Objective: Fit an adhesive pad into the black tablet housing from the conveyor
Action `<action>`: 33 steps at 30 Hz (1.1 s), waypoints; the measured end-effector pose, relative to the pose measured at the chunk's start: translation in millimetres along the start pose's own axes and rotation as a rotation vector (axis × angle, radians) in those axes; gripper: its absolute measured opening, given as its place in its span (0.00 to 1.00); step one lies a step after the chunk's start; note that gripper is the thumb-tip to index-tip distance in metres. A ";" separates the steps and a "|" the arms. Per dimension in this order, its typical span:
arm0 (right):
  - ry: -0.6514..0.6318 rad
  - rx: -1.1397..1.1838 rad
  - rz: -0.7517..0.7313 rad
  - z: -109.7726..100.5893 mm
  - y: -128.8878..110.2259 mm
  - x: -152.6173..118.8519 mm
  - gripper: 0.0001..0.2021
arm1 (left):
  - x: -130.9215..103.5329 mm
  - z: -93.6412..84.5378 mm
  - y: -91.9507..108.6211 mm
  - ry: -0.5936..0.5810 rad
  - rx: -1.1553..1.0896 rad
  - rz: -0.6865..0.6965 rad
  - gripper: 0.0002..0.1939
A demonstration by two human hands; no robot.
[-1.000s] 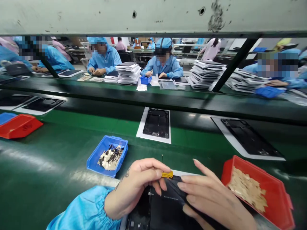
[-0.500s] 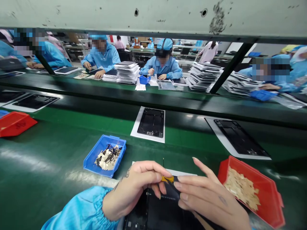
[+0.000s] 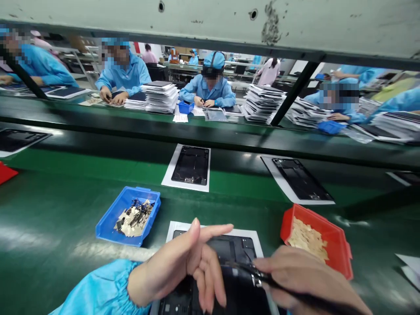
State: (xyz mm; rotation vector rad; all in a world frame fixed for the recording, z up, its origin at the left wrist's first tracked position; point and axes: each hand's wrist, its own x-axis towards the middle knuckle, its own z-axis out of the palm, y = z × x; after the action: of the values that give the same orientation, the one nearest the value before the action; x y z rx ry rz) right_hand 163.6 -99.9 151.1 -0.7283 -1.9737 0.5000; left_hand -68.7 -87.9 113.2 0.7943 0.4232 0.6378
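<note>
A black tablet housing (image 3: pixel 244 291) lies on a white sheet (image 3: pixel 259 245) right in front of me, with dark parts and small fittings inside it. My left hand (image 3: pixel 190 267) hovers over its left half, fingers apart, thumb up and index stretched to the right; nothing shows in it. At the right side, my right hand (image 3: pixel 302 275) is closed round slim black tweezers (image 3: pixel 272 280). Their blurred tips point left over the housing, close to my left fingers. Much of the housing is hidden under both hands.
A blue bin (image 3: pixel 108 218) of small scraps stands at left, a red bin (image 3: pixel 341 249) of beige pieces at right. Beyond, tablet housings (image 3: pixel 190 165) lie on white sheets. Across a dark ledge (image 3: pixel 131 120), co-workers (image 3: pixel 210 83) sit among stacked sheets (image 3: pixel 162 98).
My left hand has let go of the yellow strip and opened; the strip is out of sight. My right hand has drawn down and right with the tweezers. The view has turned right.
</note>
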 end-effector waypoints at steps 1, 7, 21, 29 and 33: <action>0.097 0.072 0.110 5.4 1.4 0.6 0.04 | -0.4 -4.7 -3.5 0.119 0.133 0.023 0.29; 0.176 0.486 0.899 53.5 53.2 -6.7 0.17 | -16.6 -59.7 -49.8 0.450 1.570 0.430 0.19; 0.056 0.617 1.074 112.8 88.4 0.1 0.21 | -31.1 -94.1 -64.5 0.418 1.611 0.325 0.12; 0.022 0.603 1.062 133.8 101.2 -8.5 0.20 | -49.9 -104.7 -67.9 0.212 1.869 0.296 0.23; 0.037 0.596 1.056 134.0 99.6 -7.5 0.20 | -48.0 -103.7 -70.4 0.344 1.856 0.449 0.19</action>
State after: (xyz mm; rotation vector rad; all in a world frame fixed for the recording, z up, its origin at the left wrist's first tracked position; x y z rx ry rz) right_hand 77.3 -37.8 22.2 -1.3159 -1.1453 1.5853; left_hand -137.5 -103.4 -1.0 2.6054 1.2002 0.6827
